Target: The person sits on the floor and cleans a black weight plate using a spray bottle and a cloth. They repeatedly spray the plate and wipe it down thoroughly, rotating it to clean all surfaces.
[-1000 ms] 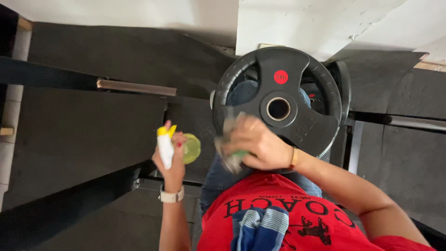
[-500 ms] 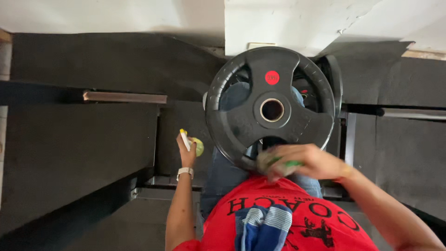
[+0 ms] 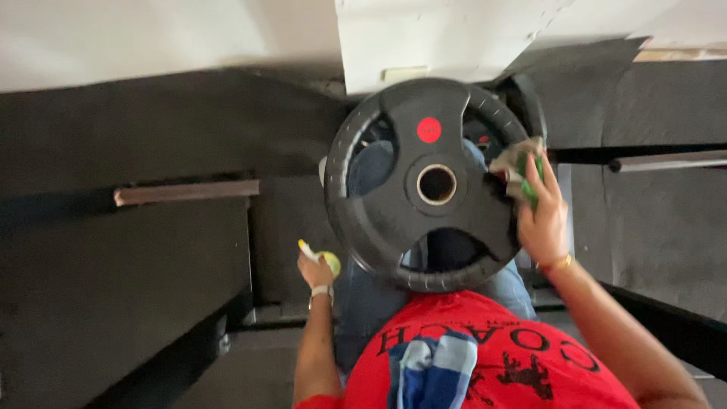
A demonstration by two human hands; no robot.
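One black weight plate (image 3: 424,189) stands upright against the person's lap, with one red round sticker (image 3: 429,129) above its centre hole and three grip openings cut through it. A second dark plate (image 3: 526,98) shows partly behind it. The right hand (image 3: 541,216) is closed on one crumpled grey-green cloth (image 3: 519,168), pressed to the front plate's right rim. The left hand (image 3: 316,269), low beside the plate's left edge and wearing one wristwatch (image 3: 322,291), grips one small spray bottle (image 3: 318,256) with a yellow nozzle and green body; I cannot tell how full it is. One blue-and-white checked towel (image 3: 432,371) hangs over the red shirt (image 3: 530,363).
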